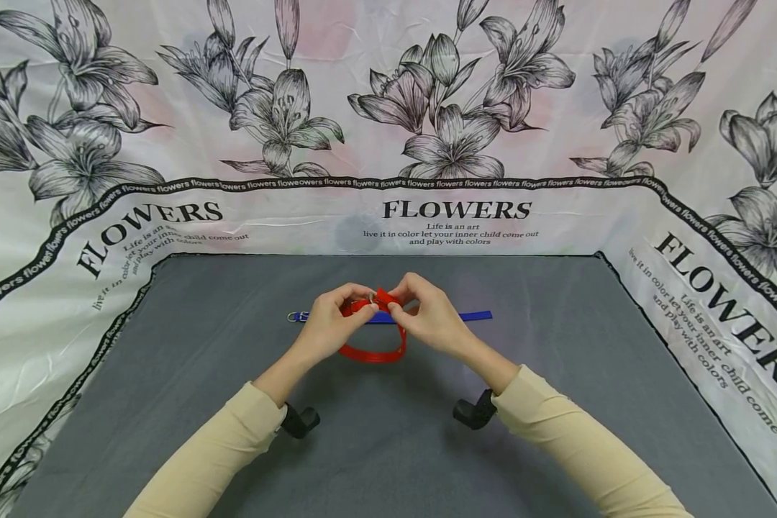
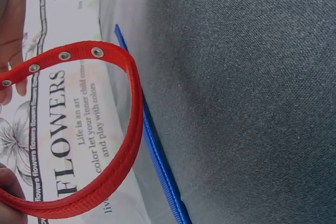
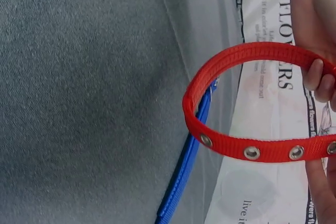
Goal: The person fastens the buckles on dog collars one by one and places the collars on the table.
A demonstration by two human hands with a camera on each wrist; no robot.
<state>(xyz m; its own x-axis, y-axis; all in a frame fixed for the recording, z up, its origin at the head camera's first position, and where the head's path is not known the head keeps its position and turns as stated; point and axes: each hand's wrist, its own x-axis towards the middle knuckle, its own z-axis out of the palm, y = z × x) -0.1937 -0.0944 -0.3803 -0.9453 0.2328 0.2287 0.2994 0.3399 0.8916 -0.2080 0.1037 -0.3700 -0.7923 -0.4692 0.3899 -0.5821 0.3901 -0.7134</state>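
Observation:
Both hands hold a red collar up over the middle of the table, its strap bent into a hanging loop. My left hand pinches the end with a metal ring or buckle between thumb and fingers. Opposite it, my right hand pinches the other end of the strap close to the metal. In the right wrist view, metal eyelets run along the red strap. Behind the hands a blue collar lies stretched out on the table, its metal buckle at the left and its middle partly hidden.
The table is covered in grey cloth. A white flower-printed curtain with lettering stands along its back and sides. Black camera mounts stick out below both wrists, next to the beige sleeves.

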